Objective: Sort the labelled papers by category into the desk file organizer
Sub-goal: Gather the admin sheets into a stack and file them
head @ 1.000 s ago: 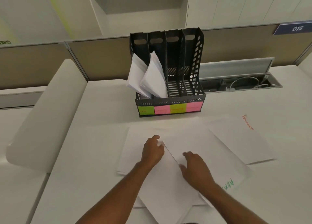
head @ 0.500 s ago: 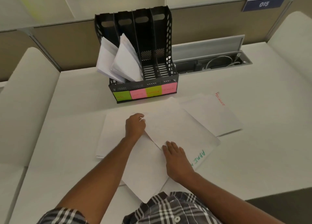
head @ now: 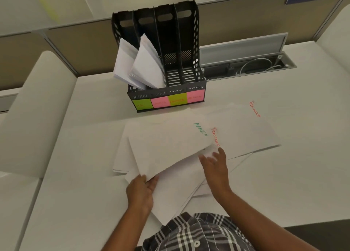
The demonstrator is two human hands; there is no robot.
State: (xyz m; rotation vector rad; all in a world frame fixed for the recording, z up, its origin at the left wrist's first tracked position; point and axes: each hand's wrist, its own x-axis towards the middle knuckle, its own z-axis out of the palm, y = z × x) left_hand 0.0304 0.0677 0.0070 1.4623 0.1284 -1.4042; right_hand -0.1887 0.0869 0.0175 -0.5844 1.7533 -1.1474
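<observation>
Under the lifted sheet [head: 166, 146], left fingers [head: 151, 182] pinch its corner; right fingers [head: 210, 160] spread loose, papers below hidden.

The black file organizer [head: 166, 61] stands at the back of the white desk [head: 284, 184], against the partition. Its two right slots gape open from above and in front, nothing in them. Its two left slots are crowded by leaning paper stacks [head: 140, 65] that fan out over the organizer's left front corner and block entry there. Just in front of the organizer, loose sheets [head: 246, 133] cover the desk, one lifted sheet [head: 170, 146] tilting up across the approach. Right of the organizer, an open cable tray [head: 246, 65] with its raised lid interrupts the surface. Left of the organizer, and right of the sheets, bare desk lies open.
</observation>
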